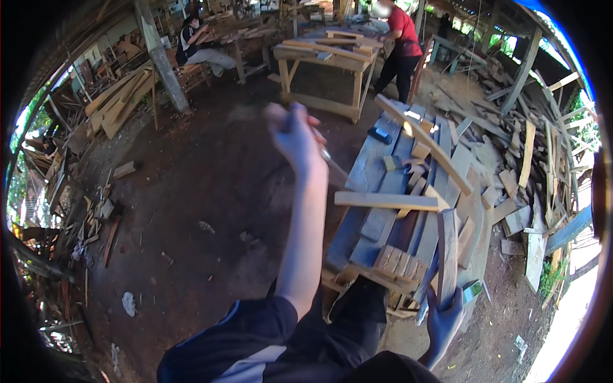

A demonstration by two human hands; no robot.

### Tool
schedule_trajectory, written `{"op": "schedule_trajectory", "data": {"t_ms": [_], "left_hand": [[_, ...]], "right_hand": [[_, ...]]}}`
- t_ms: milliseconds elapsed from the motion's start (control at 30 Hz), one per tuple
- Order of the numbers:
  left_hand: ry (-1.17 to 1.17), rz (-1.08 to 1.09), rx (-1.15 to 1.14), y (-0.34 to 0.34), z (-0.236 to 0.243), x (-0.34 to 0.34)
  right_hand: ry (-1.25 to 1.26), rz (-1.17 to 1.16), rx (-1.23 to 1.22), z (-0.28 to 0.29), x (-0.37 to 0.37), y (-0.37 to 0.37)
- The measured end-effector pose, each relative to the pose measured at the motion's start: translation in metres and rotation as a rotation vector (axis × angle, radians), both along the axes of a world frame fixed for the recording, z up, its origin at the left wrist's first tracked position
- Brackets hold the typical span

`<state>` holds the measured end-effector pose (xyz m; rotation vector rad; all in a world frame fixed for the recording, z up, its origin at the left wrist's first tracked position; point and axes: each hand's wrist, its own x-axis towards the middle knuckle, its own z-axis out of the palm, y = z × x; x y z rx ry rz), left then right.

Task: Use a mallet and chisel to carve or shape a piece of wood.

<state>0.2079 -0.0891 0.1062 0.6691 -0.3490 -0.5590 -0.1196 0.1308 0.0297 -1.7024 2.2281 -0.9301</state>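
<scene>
Raised over the left of the bench, my left hand (297,131) is closed round a tool with a metal part (327,155); it is motion-blurred and I cannot make out its kind. My right hand (444,319), low at the right, grips a wooden bar (447,249) that runs away from me to the end of a crosswise batten (383,199). The plank bench (373,167) beneath carries another long slanting batten (440,156), short offcuts, a stack of wooden blocks (399,265) and a small dark blue object (380,135).
A co-worker in red (399,45) stands by a wooden worktable (319,60); another person (201,51) sits back left. Timber posts (156,57), leaning boards (118,102) and a big scrap-wood heap (530,159) on the right edge the dirt floor (217,166).
</scene>
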Motion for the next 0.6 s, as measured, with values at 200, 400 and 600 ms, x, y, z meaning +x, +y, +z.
{"op": "schedule_trajectory", "data": {"t_ms": [200,400,600], "left_hand": [[0.111,0.096,-0.12,0.057,0.04,-0.033],[-0.832,-0.969,0.287,0.096,-0.008,-0.132],[-0.652,-0.963,0.381,0.074,-0.042,-0.139]], "right_hand": [[-1.07,-0.09,-0.215,-0.059,-0.019,0.001],[-1.261,-0.18,-0.373,-0.114,-0.003,0.016],[-1.291,-0.082,-0.387,-0.115,0.015,0.035]]}}
